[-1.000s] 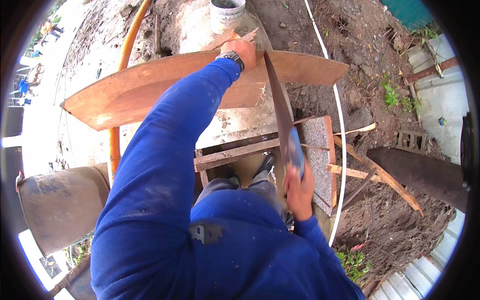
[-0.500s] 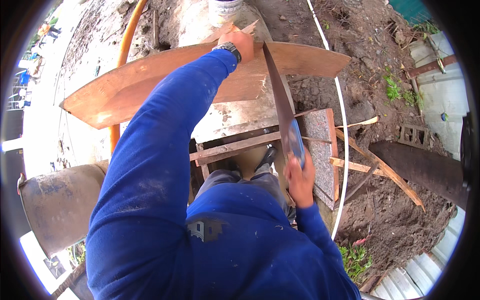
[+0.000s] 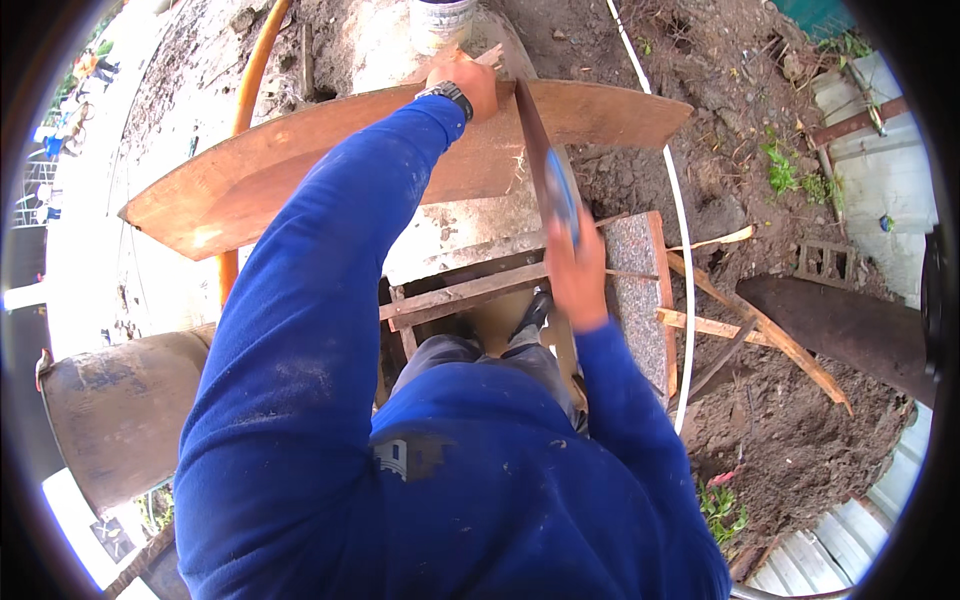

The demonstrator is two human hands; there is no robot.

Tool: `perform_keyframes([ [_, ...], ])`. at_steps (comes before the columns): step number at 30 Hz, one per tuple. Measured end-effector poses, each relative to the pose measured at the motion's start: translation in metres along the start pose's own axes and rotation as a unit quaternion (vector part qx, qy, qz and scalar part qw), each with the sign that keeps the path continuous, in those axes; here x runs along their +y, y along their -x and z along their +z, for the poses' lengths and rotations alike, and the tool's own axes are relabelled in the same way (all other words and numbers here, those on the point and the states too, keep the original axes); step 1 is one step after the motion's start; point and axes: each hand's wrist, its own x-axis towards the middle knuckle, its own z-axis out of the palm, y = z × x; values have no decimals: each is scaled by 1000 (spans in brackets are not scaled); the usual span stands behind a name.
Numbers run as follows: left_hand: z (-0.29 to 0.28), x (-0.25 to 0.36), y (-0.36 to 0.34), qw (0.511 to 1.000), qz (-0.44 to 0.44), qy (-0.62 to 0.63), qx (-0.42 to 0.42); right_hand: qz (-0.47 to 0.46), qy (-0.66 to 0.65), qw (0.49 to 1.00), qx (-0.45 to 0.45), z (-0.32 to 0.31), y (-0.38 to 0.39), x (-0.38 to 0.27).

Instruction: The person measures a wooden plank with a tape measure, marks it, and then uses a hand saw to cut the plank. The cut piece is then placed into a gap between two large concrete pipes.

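A long brown plywood board (image 3: 290,165) lies crosswise in front of me, over a pale concrete surface. My left hand (image 3: 468,82), with a watch at its wrist, is closed on the board's far edge, where splintered wood sticks up; its fingertips are partly hidden. My right hand (image 3: 577,268) grips the blue handle of a handsaw (image 3: 536,150). The dark blade runs away from me across the board, just right of my left hand, beside a ragged, splintered spot. Where the blade meets the wood is hard to make out.
Below the board, a wooden bar (image 3: 470,292) spans a gap above my feet. A speckled slab (image 3: 636,285) and broken wood strips (image 3: 765,340) lie right, past them a hollow block (image 3: 826,262). A rusty drum (image 3: 125,405) is left, an orange pipe (image 3: 250,90) far left, a bucket (image 3: 442,22) ahead.
My right hand has pushed the saw forward, away from me, so less blade shows on the near side of the board. The left hand stays on the board.
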Motion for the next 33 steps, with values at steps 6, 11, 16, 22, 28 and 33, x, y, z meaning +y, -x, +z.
perform_keyframes([
  [6,-20,9,19,1000,20,5,11,40,-60,997,-10,-40,81,-41],
  [11,-8,17,31,1000,26,-6,12,-120,69,988,69,34,-138,-30],
  [16,-14,8,24,1000,12,9,10,-86,60,993,54,28,-92,-30],
  [22,-5,1,3,999,25,13,17,98,-138,986,-2,-45,121,-35],
  [28,-3,17,36,998,26,6,50,-1,71,997,18,9,-64,-21],
  [33,-14,19,47,998,44,0,45,-80,83,991,63,43,-140,-23],
])
